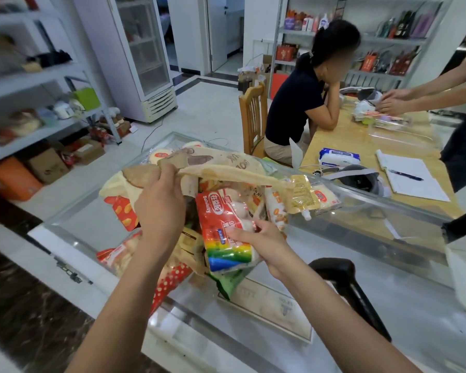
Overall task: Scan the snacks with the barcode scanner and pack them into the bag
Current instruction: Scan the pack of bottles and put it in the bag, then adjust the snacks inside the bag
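Right hand (256,238) grips rainbow snack pack (221,224) at mouth of snack-filled bag (226,164), left hand (160,208) pinching rim.

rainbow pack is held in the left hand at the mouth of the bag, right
Not quite. The head view shows the rainbow pack gripped by the right hand, not the left. The left hand holds the rim of the bag up instead. The pack is at the bag's mouth, as you say.
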